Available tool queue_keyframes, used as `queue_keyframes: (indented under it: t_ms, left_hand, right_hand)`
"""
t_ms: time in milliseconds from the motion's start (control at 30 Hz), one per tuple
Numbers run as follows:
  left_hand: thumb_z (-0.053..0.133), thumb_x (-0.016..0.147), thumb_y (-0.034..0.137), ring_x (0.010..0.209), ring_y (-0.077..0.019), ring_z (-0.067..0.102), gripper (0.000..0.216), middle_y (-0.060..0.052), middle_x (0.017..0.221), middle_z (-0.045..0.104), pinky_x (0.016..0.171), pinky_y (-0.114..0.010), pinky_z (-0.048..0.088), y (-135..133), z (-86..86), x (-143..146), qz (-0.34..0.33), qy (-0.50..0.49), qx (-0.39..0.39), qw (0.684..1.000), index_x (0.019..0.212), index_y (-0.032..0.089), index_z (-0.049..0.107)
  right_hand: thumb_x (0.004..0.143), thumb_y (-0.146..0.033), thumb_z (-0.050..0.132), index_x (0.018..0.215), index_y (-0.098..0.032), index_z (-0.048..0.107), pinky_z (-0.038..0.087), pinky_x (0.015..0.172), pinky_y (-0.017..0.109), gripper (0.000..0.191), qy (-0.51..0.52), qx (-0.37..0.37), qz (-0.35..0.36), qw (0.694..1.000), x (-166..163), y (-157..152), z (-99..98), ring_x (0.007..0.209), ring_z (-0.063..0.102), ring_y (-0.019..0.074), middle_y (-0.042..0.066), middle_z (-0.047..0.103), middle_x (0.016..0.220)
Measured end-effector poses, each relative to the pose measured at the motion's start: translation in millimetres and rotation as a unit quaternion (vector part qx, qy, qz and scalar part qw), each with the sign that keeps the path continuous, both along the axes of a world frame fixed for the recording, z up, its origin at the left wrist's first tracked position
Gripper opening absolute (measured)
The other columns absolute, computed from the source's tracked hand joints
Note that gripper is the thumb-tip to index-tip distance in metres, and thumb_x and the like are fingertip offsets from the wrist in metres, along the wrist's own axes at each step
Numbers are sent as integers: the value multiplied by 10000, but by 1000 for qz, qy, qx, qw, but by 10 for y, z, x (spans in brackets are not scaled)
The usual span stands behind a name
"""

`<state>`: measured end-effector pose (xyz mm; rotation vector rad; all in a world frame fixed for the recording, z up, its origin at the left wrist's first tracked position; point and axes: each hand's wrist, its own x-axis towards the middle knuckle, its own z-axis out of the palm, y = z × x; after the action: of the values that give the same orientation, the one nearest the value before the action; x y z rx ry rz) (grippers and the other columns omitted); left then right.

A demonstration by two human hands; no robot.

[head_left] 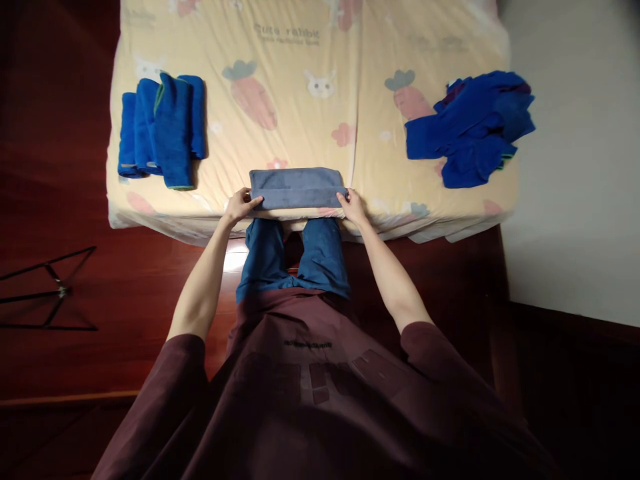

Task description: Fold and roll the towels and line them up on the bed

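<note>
A grey-blue towel, folded into a long strip, lies at the near edge of the bed. My left hand grips its left end, thumb on top and fingers at the side. At the right end my right hand pinches the cloth in the same way. A folded flap runs along the towel's near side, between the two hands. Parts of the fingers are hidden under the cloth.
Several rolled blue towels with green edging lie together at the bed's left. A crumpled heap of blue cloths sits at the right. The bed sheet is printed with carrots. A black tripod leg stands on the floor, left.
</note>
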<state>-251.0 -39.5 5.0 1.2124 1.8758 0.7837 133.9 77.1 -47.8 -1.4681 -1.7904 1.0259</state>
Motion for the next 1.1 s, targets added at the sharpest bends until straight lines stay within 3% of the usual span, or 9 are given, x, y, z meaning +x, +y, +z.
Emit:
queue_keyframes:
  t_ms: [167, 333, 467, 767, 867, 967, 1100]
  left_hand:
    - [631, 784, 578, 619, -151, 532, 392, -9, 682, 606, 596, -257, 410, -61, -77, -45, -3, -4, 2, 1000, 845, 192, 592]
    - [569, 865, 529, 732, -207, 620, 332, -54, 741, 680, 711, -293, 466, 7, -80, -21, 27, 95, -10, 995, 847, 199, 603]
    - [563, 881, 495, 868, -249, 678, 302, -107, 905, 744, 808, -326, 501, 71, -88, -4, 31, 120, -37, 992, 863, 199, 618]
    - [564, 872, 463, 1040, -288, 693, 278, -126, 995, 759, 936, -364, 497, -15, -22, 11, 14, 171, -69, 983, 937, 203, 638]
    - [559, 885, 436, 1039, -287, 687, 265, -134, 998, 754, 951, -364, 492, -26, -26, 57, 17, 185, -61, 981, 983, 198, 625]
    - [581, 888, 395, 1004, -287, 685, 333, -131, 977, 745, 963, -386, 501, -43, -40, 58, 18, 180, -28, 983, 1140, 179, 599]
    - [534, 941, 383, 1134, -307, 638, 412, -184, 1158, 691, 1062, -454, 477, -193, 53, -24, 4, 197, 77, 977, 1284, 158, 573]
  right_hand:
    - [890, -697, 577, 775, -234, 502, 474, 689, 294, 483, -7, -10, -22, 1000, -42, -21, 97, 716, 522, 176, -11, 509, 693]
    - [886, -698, 585, 730, -232, 474, 370, 596, 259, 504, -12, -40, -12, 999, -61, -26, 150, 643, 435, 144, -41, 416, 625]
    - [862, -729, 590, 704, -240, 449, 327, 578, 264, 533, -32, -30, -17, 999, -58, -18, 99, 622, 403, 140, -41, 401, 622]
    - [815, -731, 645, 706, -238, 482, 378, 580, 281, 530, -22, -54, -8, 998, -12, 4, 89, 613, 457, 152, -18, 500, 632]
    - [837, -634, 687, 736, -228, 534, 459, 646, 311, 446, -61, -45, -22, 997, -38, 32, 80, 628, 497, 168, -11, 525, 635]
    - [865, -520, 695, 929, -205, 633, 534, 809, 384, 327, -109, -4, -37, 993, -53, 25, 93, 741, 584, 216, 20, 601, 728]
    - [953, -420, 573, 1309, -172, 592, 486, 1072, 510, 434, -126, 68, -1, 990, 53, -112, 285, 1134, 617, 299, 151, 658, 1167]
